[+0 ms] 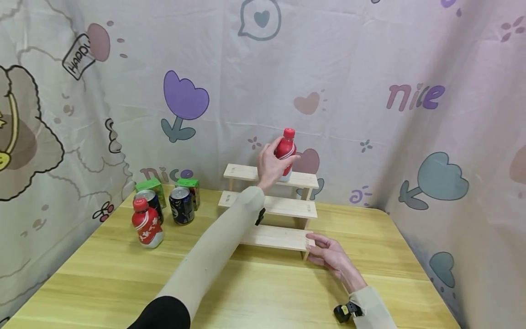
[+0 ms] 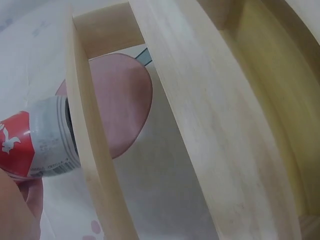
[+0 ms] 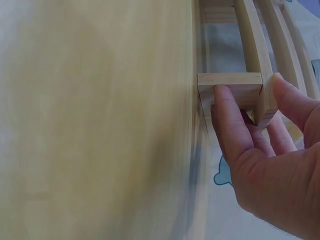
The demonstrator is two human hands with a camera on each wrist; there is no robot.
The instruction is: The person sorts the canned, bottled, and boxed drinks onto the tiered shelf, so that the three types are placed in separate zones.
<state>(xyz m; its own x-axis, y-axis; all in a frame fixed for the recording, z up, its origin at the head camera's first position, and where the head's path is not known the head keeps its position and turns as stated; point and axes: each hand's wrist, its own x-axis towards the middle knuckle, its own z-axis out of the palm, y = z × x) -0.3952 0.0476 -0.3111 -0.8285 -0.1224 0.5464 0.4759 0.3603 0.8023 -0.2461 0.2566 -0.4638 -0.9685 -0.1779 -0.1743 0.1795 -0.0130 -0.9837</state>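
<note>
My left hand [image 1: 269,167] grips a red bottle [image 1: 287,147] with a red cap, upright at the top board of a three-step wooden display rack [image 1: 287,206]. In the left wrist view the bottle's pale base [image 2: 52,135] meets the edge of the top board [image 2: 87,130]; whether its weight rests there I cannot tell. My right hand [image 1: 330,257] holds the right end of the rack's lowest board [image 1: 275,237]. The right wrist view has its thumb against the board and its fingers [image 3: 230,117] around the end support.
At the table's left stand another red bottle [image 1: 147,226], two dark cans [image 1: 181,208] [image 1: 154,203], and two green boxes [image 1: 151,185] [image 1: 193,187] behind them. A printed curtain [image 1: 353,59] hangs behind and beside the wooden table [image 1: 123,283].
</note>
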